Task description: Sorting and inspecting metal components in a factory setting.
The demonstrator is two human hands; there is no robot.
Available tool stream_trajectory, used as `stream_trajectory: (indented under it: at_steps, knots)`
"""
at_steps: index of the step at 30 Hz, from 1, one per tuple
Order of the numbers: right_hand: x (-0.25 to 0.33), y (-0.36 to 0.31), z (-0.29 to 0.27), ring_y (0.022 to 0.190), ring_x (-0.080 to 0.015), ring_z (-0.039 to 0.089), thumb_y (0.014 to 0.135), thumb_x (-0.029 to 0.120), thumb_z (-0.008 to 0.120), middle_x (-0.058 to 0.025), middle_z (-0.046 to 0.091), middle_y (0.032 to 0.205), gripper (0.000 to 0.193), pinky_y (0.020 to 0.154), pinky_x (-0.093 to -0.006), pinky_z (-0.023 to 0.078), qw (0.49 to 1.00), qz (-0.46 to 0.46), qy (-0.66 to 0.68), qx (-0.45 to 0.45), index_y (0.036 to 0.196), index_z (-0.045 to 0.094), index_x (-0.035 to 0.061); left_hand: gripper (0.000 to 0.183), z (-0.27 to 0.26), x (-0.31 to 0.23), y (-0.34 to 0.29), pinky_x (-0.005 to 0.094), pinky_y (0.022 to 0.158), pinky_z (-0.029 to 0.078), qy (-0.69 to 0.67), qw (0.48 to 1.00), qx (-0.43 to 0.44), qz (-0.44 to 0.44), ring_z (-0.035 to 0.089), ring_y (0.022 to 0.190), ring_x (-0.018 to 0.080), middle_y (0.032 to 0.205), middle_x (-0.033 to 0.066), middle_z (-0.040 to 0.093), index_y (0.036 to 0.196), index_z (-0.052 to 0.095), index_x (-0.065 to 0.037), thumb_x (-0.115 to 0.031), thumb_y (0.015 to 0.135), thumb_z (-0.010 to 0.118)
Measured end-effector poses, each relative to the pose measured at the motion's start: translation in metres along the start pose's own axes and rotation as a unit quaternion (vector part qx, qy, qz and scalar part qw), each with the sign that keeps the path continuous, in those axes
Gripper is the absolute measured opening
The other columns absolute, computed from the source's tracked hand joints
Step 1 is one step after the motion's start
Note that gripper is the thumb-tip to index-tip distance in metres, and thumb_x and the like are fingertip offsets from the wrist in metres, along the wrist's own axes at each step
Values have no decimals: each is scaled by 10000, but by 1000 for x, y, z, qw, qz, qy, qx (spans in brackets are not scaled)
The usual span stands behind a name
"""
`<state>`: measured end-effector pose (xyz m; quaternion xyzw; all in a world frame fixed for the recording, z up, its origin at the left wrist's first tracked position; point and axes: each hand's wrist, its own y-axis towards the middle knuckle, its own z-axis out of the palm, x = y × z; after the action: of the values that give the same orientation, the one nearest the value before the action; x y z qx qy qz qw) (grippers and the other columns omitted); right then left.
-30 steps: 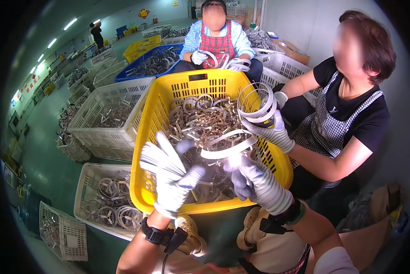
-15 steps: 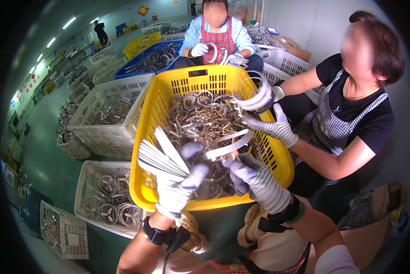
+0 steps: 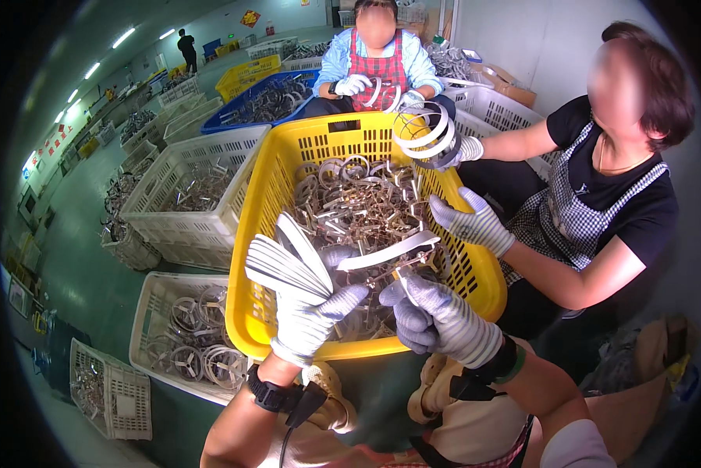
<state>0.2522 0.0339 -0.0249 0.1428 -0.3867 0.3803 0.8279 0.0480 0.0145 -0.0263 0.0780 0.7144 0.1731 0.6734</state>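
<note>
My left hand [image 3: 307, 327], in a striped work glove, is closed around a fanned stack of white curved strips [image 3: 284, 265]. Just right of the stack, one more pale curved strip [image 3: 389, 251] lies across above my fingertips, beside a thin brownish branching piece [image 3: 378, 274]. My gloved right hand [image 3: 452, 320] pinches near that thin piece's right end; exactly what sits in its fingertips is too small to tell. Both hands are over the front of a yellow basket [image 3: 245, 296], which holds a tangled heap of thin brownish pieces and rings [image 3: 358, 199].
A co-worker at the right holds several white rings [image 3: 428, 140] over the basket's right rim. Across from me another person handles curved strips [image 3: 375, 92]. White crates [image 3: 175, 226] stand at the left, one with round parts [image 3: 198, 343]. A cardboard box [image 3: 623, 413] stands at lower right.
The loose curved strip has moved slightly left, and the thin brownish piece now shows between my hands. The co-worker's right-side rings have settled from a blur, and that person's nearer hand has drawn slightly away.
</note>
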Motion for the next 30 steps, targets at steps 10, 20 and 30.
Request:
stream_trajectory:
  at_steps: [10, 20, 30]
  knots:
    - [1, -6, 1, 483, -64, 375, 948, 351, 513, 43, 423, 601, 313, 470, -227, 333, 999, -7, -23, -35, 1061, 606, 75, 338, 4, -12, -7, 254, 776, 505, -77, 995, 20, -56, 603, 889, 134, 964, 49, 642, 1149, 571, 0, -5, 823, 663]
    - [-18, 6, -23, 875, -130, 616, 918, 236, 561, -66, 636, 997, 284, 780, -270, 502, 875, -218, -391, -184, 1147, 569, 68, 232, 8, -9, -19, 312, 741, 483, -4, 965, 239, -104, 613, 839, 176, 940, 64, 649, 1087, 606, -35, -171, 902, 574]
    - [-6, -11, -20, 1103, -158, 555, 944, 148, 481, -17, 591, 1191, 315, 1085, -415, 273, 899, -131, -408, -85, 1256, 521, 116, 338, 20, -4, -24, 357, 829, 441, -26, 949, 298, -96, 546, 971, 234, 1051, 123, 572, 1150, 541, -26, -243, 890, 550]
